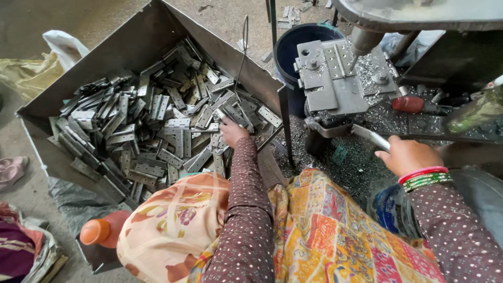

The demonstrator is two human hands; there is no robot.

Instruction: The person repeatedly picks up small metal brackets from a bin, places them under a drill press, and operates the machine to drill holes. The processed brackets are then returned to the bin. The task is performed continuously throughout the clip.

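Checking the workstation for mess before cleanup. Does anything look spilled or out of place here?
Yes: metal shavings are strewn across the bench under the drill jig. The hinges lie in a jumbled heap in the metal bin, where the left hand reaches.

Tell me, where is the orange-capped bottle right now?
In the head view, the orange-capped bottle lies at the lower left, on the floor just below the metal bin of hinge plates, beside the person's knee.
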